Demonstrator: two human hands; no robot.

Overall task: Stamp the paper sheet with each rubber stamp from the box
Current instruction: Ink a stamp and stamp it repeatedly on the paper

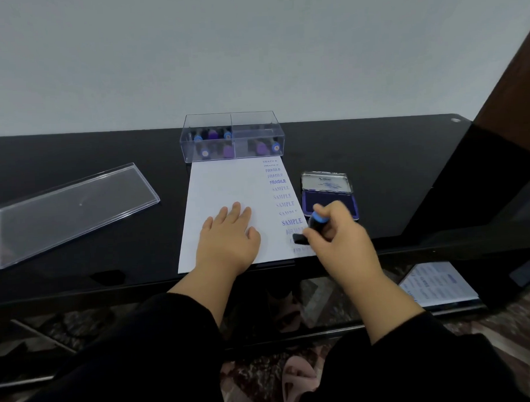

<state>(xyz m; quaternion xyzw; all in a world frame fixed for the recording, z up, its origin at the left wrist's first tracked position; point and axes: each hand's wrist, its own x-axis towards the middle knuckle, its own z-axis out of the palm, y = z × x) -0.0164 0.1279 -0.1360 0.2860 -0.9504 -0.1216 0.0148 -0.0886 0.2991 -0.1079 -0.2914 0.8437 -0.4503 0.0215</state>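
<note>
right grip (335, 231) clamped round tilted stamp (312, 229), blue cap up-right, base down-left on paper (226, 184); left grip (228, 232) flat.

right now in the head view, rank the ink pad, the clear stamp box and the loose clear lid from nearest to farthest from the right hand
From the right hand, which grips a stamp:
1. Ink pad, open, just beyond the hand on the right of the paper sheet.
2. Clear stamp box, at the sheet's far edge, ahead and to the left.
3. Clear lid, lying far left on the table.

Black table (73, 148) — sheet (223, 187), box (231, 135), lid (72, 209)
</note>
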